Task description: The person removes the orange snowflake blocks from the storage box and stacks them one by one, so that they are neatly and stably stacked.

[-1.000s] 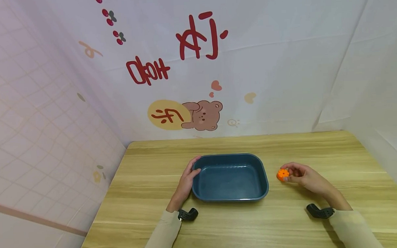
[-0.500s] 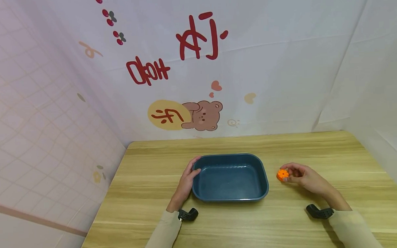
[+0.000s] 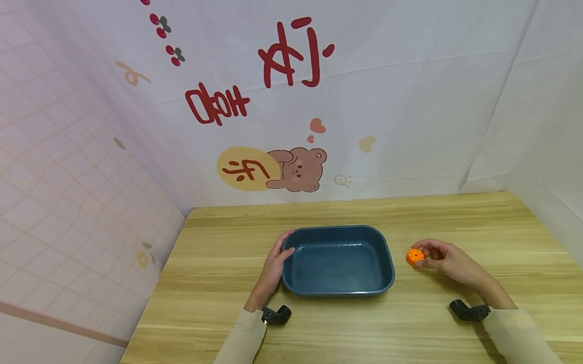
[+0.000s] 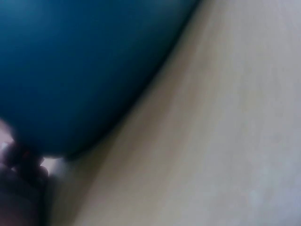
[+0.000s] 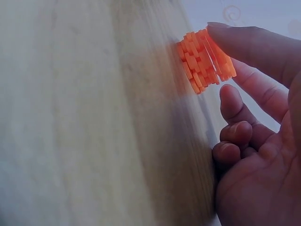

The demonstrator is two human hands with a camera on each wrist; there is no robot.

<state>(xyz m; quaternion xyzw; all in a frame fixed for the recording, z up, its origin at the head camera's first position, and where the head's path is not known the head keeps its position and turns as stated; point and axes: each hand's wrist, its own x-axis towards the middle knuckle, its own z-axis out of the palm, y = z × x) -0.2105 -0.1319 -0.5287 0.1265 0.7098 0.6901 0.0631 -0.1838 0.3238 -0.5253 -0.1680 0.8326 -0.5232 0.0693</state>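
A dark blue rectangular plastic basin (image 3: 336, 294) stands on the wooden table. My left hand (image 3: 272, 265) grips its left side, the thumb over the rim and the fingers along the outer wall. The basin's wall (image 4: 80, 70) fills much of the left wrist view, with dark, blurred fingers at the lower left. To the right of the basin, my right hand (image 3: 450, 262) pinches a small orange toothed plastic stack (image 3: 415, 256) between thumb and index finger. In the right wrist view, the stack (image 5: 200, 61) shows several gear-like layers close against the tabletop, and the other fingers are curled below it.
The pale wood tabletop (image 3: 354, 335) extends around the basin on all sides. A white printed cloth wall (image 3: 414, 102) rises behind the table's back edge. Another cloth (image 3: 69, 173) hangs at the left. Black wrist mounts (image 3: 469, 310) sit at both cuffs.
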